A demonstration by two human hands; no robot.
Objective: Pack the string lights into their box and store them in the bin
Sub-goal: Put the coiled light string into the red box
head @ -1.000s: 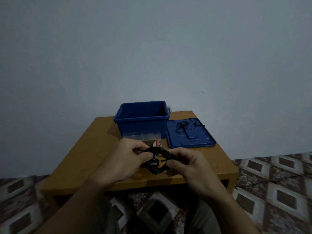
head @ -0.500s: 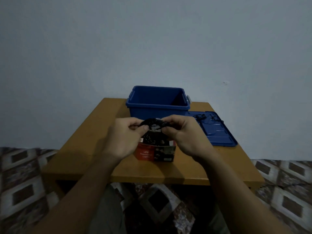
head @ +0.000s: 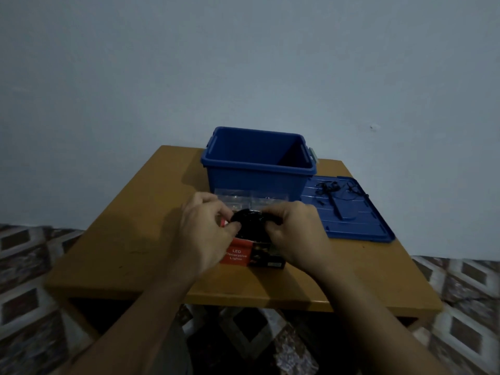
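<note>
Coiled black string lights sit atop the red box, before the open blue bin.

Box before bin; lid right.

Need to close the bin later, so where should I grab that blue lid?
Probably the lid's near rim, pinched from the front: it lies flat on the table, so only the edge offers purchase, and a loose black cable lies on its far half.
</note>
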